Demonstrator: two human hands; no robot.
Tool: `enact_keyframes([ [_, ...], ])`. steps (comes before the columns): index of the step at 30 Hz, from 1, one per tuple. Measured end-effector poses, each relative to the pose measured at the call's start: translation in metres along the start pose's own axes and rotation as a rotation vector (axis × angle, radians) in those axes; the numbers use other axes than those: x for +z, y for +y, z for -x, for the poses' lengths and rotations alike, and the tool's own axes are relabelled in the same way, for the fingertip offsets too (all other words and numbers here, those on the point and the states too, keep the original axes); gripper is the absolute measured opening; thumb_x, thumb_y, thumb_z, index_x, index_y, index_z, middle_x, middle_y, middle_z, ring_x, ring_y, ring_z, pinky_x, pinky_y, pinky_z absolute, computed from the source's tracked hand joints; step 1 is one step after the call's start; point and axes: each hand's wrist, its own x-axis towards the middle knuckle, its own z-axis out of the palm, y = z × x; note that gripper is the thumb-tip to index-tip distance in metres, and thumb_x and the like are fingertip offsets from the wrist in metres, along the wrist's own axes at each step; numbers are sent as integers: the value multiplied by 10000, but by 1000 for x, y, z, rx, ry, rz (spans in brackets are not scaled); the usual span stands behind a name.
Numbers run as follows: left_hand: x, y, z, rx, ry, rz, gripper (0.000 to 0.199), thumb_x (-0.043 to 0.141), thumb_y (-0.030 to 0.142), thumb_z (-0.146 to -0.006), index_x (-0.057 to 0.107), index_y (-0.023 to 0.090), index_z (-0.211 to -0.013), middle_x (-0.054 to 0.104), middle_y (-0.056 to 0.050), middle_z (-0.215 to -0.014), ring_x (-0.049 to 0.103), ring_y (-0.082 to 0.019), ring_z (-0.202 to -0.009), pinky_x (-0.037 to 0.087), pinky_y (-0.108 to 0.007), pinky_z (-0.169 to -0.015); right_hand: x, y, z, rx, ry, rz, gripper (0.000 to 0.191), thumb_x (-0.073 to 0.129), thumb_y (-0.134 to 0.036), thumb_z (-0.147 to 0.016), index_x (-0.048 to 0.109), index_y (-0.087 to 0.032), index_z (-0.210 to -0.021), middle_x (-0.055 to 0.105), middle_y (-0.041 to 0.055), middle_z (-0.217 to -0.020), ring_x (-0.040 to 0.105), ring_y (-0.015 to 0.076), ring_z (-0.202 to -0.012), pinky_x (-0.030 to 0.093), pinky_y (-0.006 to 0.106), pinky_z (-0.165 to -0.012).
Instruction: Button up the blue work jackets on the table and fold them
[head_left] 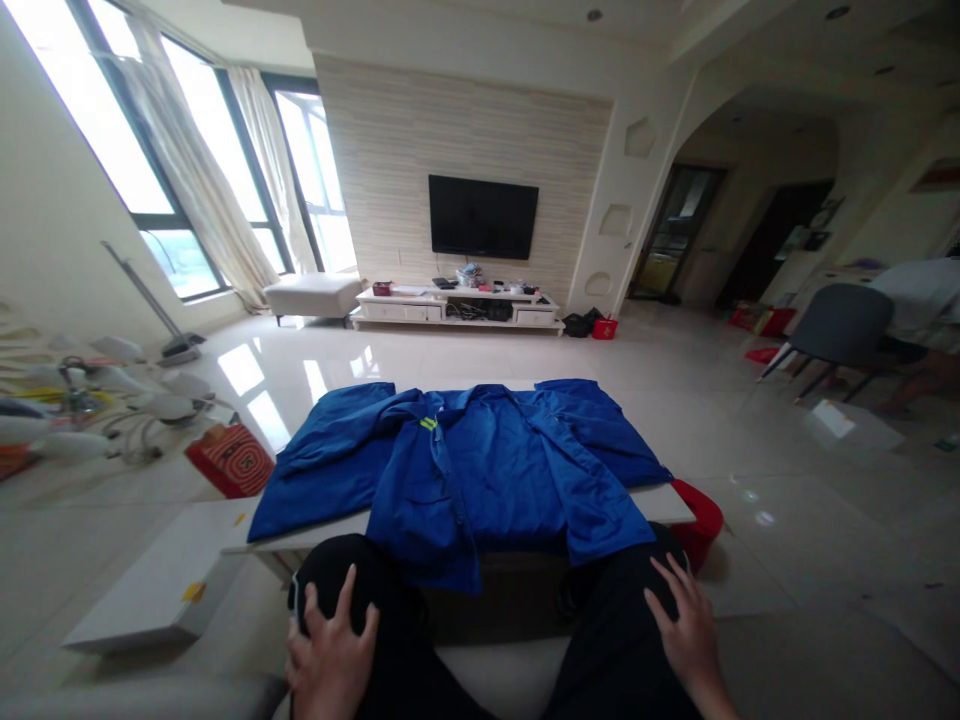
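Note:
My left hand [334, 640] rests on my left knee, its fingers spread and holding nothing. On the other knee lies my right hand [684, 625], fingers also apart with nothing in them. In front of my knees a blue jacket [499, 460] is spread open across a low white table [667, 500]. Its front panels hang over the near edge, and a yellow-green mark shows near the chest. More blue cloth lies at the left and right ends of the table; whether it is sleeves or separate garments, I cannot tell. Neither hand touches the jacket.
A white box [150, 590] stands left of the table, a red patterned box [231, 460] behind it. Something red [697, 520] sits at the table's right end. Ahead are a TV stand [457, 308] and a television [484, 217]. At right, a person is near a grey chair [840, 325].

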Motion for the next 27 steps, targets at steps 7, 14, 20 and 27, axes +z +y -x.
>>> enact_keyframes([
  [7, -1, -2, 0, 7, 5, 7, 583, 432, 509, -984, 391, 382, -1552, 258, -120, -1619, 404, -415, -1373, 483, -553, -1011, 2, 5, 2, -18, 31, -5, 527, 486, -568, -934, 628, -241, -1321, 515, 88, -1496, 429, 361, -1401, 360, 579, -1140],
  [14, 1, -3, -3, 4, 6, 0, 586, 443, 521, -976, 400, 388, -1545, 276, -118, -1612, 413, -416, -1364, 483, -550, -1001, 3, 7, 2, -5, 21, -4, 537, 480, -582, -928, 628, -250, -1324, 508, 82, -1505, 433, 371, -1394, 362, 591, -1131],
  [20, 0, -3, -3, -11, 2, 1, 579, 445, 514, -974, 415, 385, -1538, 276, -119, -1616, 411, -421, -1372, 476, -562, -1004, 1, 3, 2, 5, 14, -24, 533, 488, -578, -926, 635, -247, -1318, 511, 83, -1501, 444, 365, -1386, 362, 585, -1138],
  [27, 2, -2, -1, -10, 41, 0, 562, 438, 510, -981, 418, 398, -1532, 294, -107, -1610, 417, -409, -1371, 482, -558, -1000, 1, 3, 2, 10, 13, -26, 533, 491, -572, -926, 634, -246, -1323, 506, 83, -1506, 427, 372, -1401, 350, 600, -1146],
])
